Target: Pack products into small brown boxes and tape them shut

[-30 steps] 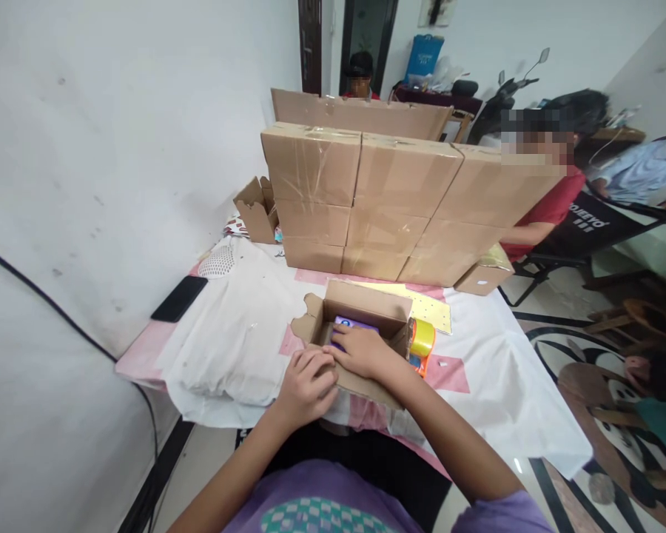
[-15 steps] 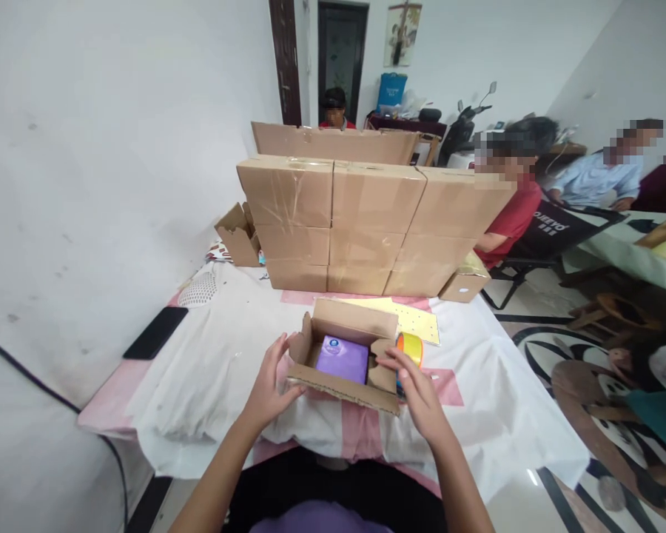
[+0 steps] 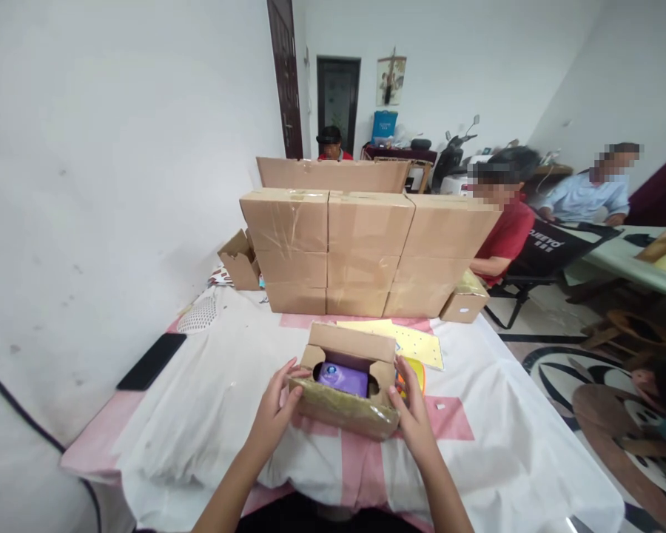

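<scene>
Left hand (image 3: 274,416): fingers spread a little, pressed flat on the left end of the box (image 3: 341,412), thumb up by the side flap. Right hand (image 3: 414,419): same on the right end, fingers closed loosely round the corner. Box gripped between the two hands.

Box sits on the white cloth (image 3: 211,400) at the near middle of the table, just ahead of the person. Front wall glossy with tape. Top open, back flap upright, side flaps folded partly inward. Purple pack (image 3: 342,377) lies inside, partly hidden by the flaps.

Tape roll (image 3: 417,368), yellow and orange, just behind the right hand, touching or nearly touching the box; cannot tell which. Yellow sheet (image 3: 419,343) flat beyond it. Black phone (image 3: 151,360) at the left table edge, well apart from the box.

Further back: white perforated disc (image 3: 200,315) on the left. Carton stack (image 3: 355,252), sealed, three wide, across the far end of the table. Open carton (image 3: 237,260) at its left, small carton (image 3: 465,297) at its right.

Beyond: person in red (image 3: 508,231) seated right of the stack, person in blue (image 3: 584,197) further right, third person (image 3: 329,145) behind the stack near a dark doorway (image 3: 338,92). Scooter (image 3: 453,154) by the back wall.
</scene>
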